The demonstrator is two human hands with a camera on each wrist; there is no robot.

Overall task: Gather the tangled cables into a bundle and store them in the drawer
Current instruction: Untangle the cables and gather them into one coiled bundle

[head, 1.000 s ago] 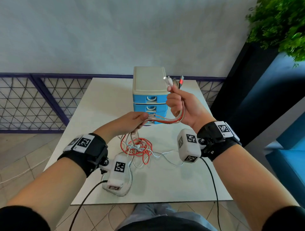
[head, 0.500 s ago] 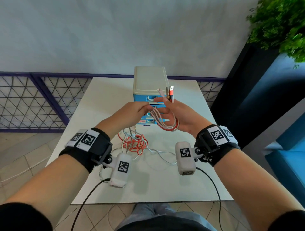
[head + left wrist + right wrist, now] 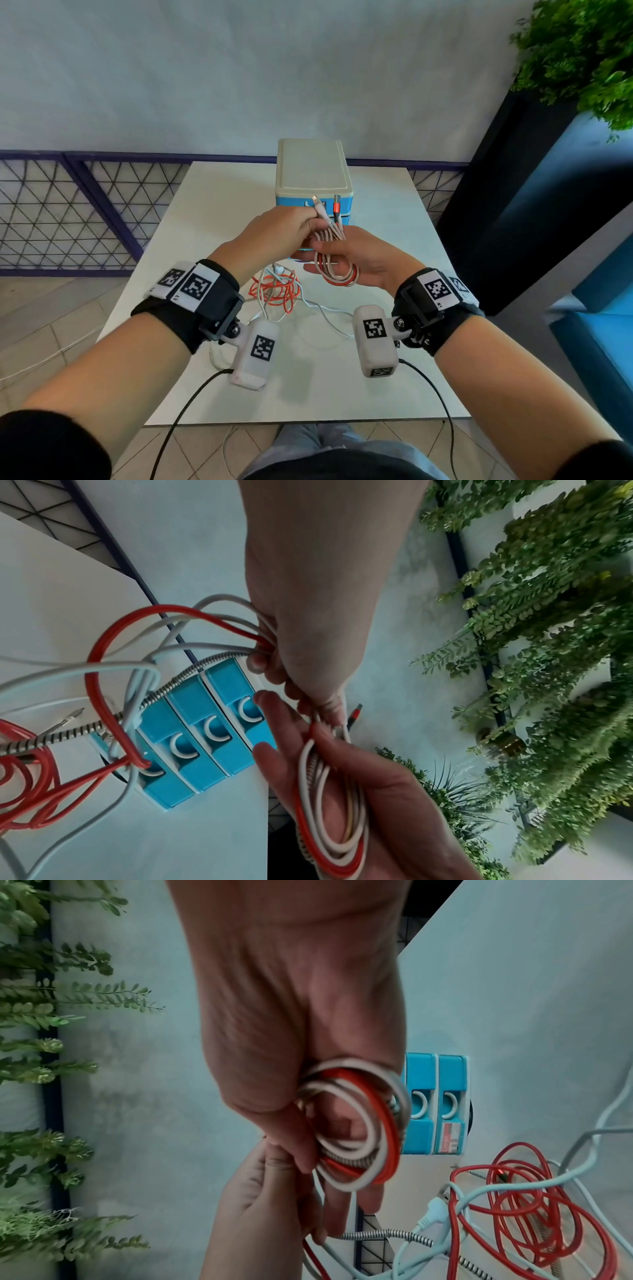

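My right hand [image 3: 322, 255] lies palm up in front of the blue drawer unit [image 3: 313, 171]. A coil of red, white and braided cables [image 3: 337, 274] is looped round its fingers, and its thumb lies over the strands. A white plug [image 3: 317, 202] and a red plug [image 3: 337, 205] stick up from the coil. My left hand [image 3: 310, 222] pinches the cable strands just below the plugs. From it the strands trail down to the loose tangle [image 3: 274, 291] on the table. The right wrist view shows the coil [image 3: 359, 1123] round my fingers. All the drawers [image 3: 205, 737] are shut.
The white table [image 3: 394, 377] ends close to my body, with tiled floor below. A purple mesh fence [image 3: 85, 212] runs behind and to the left. A black planter [image 3: 507, 205] with a green plant [image 3: 582, 58] stands to the right, next to blue seating [image 3: 599, 342].
My right hand came down from a raised fist and turned palm up with the coil on its fingers. My left hand rose from the tangle to the plug ends.
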